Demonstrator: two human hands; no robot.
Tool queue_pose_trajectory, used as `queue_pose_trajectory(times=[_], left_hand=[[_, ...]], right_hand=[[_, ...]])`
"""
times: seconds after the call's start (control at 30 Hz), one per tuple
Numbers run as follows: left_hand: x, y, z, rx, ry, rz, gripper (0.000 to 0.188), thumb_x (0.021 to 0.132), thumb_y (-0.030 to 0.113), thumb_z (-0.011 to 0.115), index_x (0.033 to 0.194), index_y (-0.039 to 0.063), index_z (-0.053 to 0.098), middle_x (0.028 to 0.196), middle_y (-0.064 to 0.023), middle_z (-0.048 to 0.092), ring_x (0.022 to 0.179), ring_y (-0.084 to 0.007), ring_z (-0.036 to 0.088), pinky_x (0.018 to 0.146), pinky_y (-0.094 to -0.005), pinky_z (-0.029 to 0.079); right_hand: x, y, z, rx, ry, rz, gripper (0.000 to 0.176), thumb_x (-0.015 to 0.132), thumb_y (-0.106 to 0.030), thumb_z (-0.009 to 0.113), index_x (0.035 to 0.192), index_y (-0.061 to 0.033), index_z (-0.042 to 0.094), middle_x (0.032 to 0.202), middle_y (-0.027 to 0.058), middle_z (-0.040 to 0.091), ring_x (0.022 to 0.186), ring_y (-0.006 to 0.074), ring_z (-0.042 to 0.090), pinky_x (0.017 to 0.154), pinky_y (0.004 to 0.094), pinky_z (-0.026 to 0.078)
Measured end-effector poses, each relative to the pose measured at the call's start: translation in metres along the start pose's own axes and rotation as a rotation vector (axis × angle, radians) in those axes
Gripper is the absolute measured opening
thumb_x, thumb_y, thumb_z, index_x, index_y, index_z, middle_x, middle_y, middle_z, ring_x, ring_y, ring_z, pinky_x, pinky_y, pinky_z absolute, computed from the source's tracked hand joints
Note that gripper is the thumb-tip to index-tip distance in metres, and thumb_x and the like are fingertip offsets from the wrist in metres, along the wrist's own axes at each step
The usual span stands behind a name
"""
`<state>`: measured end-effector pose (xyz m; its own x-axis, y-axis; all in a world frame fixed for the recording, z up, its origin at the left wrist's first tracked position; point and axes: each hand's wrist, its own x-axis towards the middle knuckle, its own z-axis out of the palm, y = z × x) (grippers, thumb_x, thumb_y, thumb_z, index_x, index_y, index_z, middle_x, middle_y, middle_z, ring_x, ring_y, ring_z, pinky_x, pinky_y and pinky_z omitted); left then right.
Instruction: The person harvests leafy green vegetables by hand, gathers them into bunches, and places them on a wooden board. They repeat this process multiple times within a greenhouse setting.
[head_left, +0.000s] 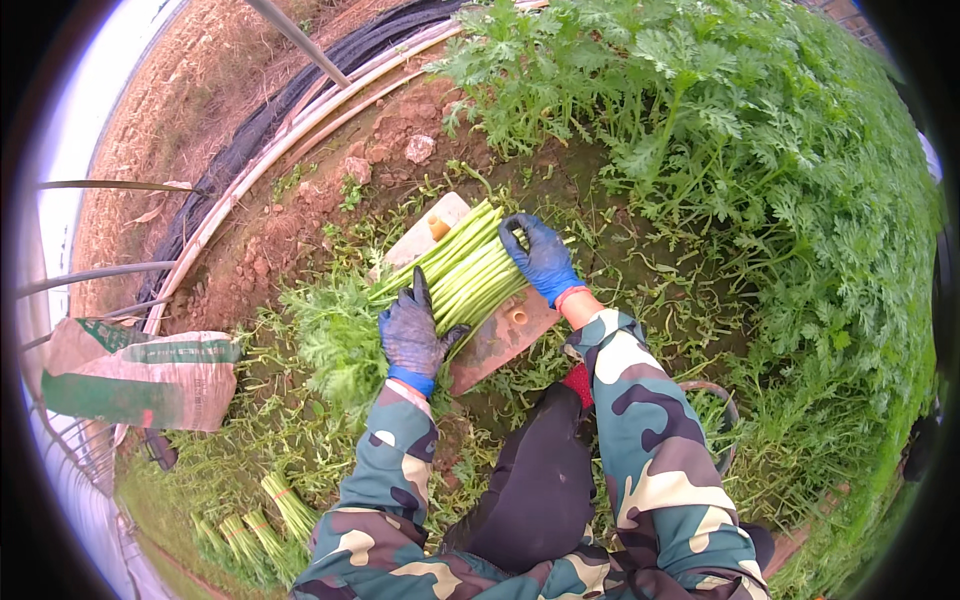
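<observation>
A thick bunch of leafy green stems (469, 274) lies across a flat board (487, 356) on the ground. Its feathery leaves (337, 345) spread off the board's left side. My left hand (415, 336), in a dark blue-stained glove, spans the bunch near the leaves, with the thumb at one side and the index finger at the other. At the bare stem ends is my right hand (541, 253), also gloved, its thumb and fingers curled against them. Whether it grips any stems is hidden. Two short tan pegs stand on the board, an upper peg (437, 226) and a lower peg (517, 316).
Tall leafy plants (750, 150) grow densely along the right. Several tied bunches (262, 529) lie at lower left. A printed woven sack (150, 379) is at left, near metal poles (300, 41). A round container's rim (727, 420) shows beside my right sleeve. Loose trimmings cover the soil.
</observation>
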<state>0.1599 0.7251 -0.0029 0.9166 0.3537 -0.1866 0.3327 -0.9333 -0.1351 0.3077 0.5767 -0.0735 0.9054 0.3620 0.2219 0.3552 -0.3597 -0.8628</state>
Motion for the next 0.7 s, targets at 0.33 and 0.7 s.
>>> queue_pose_trajectory(times=[0.33, 0.7], left_hand=[[0.003, 0.001, 0.017, 0.029, 0.051, -0.071, 0.123, 0.055, 0.068, 0.067, 0.142, 0.0, 0.014, 0.107, -0.0191, 0.048, 0.094, -0.0297, 0.049, 0.08, -0.0411, 0.038], [0.008, 0.003, 0.017, -0.028, -0.042, -0.162, 0.13, 0.051, 0.064, 0.073, 0.143, -0.002, 0.007, 0.12, -0.0229, 0.043, 0.106, -0.0326, 0.047, 0.087, -0.0429, 0.036]], right_hand=[[0.003, 0.01, 0.01, -0.186, -0.046, -0.004, 0.02, 0.089, -0.027, 0.053, 0.101, -0.0118, 0.052, 0.098, 0.0116, 0.057, 0.082, 0.0333, 0.059, 0.067, 0.0389, 0.048], [0.008, 0.009, -0.001, 0.034, -0.091, 0.033, 0.037, 0.087, -0.026, 0.059, 0.118, -0.0083, 0.05, 0.105, 0.0095, 0.056, 0.089, 0.02, 0.057, 0.081, 0.0303, 0.046]])
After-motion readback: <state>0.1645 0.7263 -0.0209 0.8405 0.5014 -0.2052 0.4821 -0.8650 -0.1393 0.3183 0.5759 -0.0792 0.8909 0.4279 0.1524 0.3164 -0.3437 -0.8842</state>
